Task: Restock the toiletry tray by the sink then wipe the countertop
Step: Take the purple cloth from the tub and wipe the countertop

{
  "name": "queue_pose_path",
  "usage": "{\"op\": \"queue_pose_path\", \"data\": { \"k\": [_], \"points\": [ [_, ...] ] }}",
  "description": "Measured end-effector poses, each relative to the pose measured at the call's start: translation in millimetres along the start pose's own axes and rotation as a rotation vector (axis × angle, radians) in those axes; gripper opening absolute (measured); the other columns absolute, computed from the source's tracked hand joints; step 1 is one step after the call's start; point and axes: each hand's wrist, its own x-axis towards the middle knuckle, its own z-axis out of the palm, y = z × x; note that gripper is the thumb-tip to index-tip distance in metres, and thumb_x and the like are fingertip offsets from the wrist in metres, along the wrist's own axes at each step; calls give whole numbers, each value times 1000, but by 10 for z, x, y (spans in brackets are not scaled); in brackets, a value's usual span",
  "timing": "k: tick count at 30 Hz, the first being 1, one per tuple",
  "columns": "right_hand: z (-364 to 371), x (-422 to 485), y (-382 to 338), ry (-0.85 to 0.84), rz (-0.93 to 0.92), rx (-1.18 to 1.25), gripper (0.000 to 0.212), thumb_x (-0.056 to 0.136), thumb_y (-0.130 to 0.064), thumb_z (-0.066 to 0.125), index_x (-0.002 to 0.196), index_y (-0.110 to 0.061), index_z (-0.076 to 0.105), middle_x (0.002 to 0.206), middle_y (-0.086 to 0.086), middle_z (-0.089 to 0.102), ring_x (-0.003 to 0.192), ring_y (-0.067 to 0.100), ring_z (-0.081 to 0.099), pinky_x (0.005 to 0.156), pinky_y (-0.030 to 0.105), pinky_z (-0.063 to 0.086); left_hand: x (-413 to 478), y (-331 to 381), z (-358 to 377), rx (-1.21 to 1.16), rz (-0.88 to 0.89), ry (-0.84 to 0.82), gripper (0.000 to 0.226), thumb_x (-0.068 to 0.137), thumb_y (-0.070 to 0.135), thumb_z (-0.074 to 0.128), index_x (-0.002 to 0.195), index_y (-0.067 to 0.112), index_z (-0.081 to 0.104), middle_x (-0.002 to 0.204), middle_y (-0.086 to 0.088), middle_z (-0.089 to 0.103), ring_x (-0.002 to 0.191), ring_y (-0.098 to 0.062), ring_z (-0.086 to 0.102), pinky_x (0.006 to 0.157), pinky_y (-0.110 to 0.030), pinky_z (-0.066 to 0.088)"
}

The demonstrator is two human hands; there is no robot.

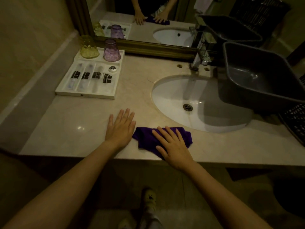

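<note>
Pretty sure I'm looking at a hotel-style bathroom here, since a white oval sink is sitting in a marble tabletop under a chrome faucet and a framed mirror, with a toiletry tray holding little wrapped bottles and upturned cups.

Hidden, cropped, blurred.
Right hand hides part of the purple cloth; the grey tub is cropped at right; we cannot read bottle labels.

Both arms are stretched forward, and the left hand and right hand are laid flat, fingers straight.
</note>
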Motion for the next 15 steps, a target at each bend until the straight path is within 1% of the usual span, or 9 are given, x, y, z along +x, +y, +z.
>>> {"op": "queue_pose_path", "data": {
  "k": [2,4,6,8,9,11,13,15],
  "points": [
    [48,-142,-136,-3,12,0,52,96,-47,22,141,-42,-2,157,-9,9,145,15,-3,113,38,-15,-4,10,-45,-47,8,-26,58,90,47,-4,145,28,-2,158,3,-5,142,-11,-12,115,-45,-10],
    [77,-230,-251,-2,12,11,52,96,-48,22,140,-42,-5,157,-9,7,143,14,-7,112,37,-16,-43,74,-116,-151,84,-25,56,93,48,2,146,27,2,158,3,-1,141,-8,-13,115,-41,-12],
    [80,-283,-302,-12,-15,24,54,95,-49,24,140,-41,-6,156,-11,1,142,12,-11,113,38,-15,-164,198,-204,-279,244,-15,62,91,57,11,145,27,11,157,4,8,140,-4,-8,114,-32,-10],
    [44,-334,-282,2,-31,56,60,94,-47,33,143,-36,-1,154,-11,-2,142,11,-8,116,37,-7,-363,322,-248,-309,416,-8,67,87,63,22,143,27,25,154,5,21,141,-4,6,114,-27,-3],
    [18,-367,-264,41,-18,80,64,93,-44,41,145,-32,7,155,-9,4,143,12,0,117,36,0,-463,358,-243,-277,481,-6,66,86,63,29,141,27,31,152,5,29,140,-7,16,114,-27,4],
    [-24,-422,-250,148,26,105,65,86,-34,58,143,-22,29,152,1,28,139,17,25,114,35,20,-589,366,-217,-217,530,-22,63,85,57,40,138,24,37,144,1,40,133,-13,31,110,-27,19],
    [-47,-422,-280,205,43,84,59,80,-24,67,134,-17,45,139,5,48,128,22,43,107,36,34,-630,343,-220,-212,509,-55,64,84,55,48,138,22,38,139,0,45,125,-15,36,104,-27,28],
    [-76,-384,-312,238,36,39,48,78,-17,69,124,-15,56,126,5,59,117,22,53,99,35,42,-629,361,-236,-176,527,-44,65,81,53,54,136,18,42,133,-2,50,119,-18,42,100,-30,33]
  ]
}}
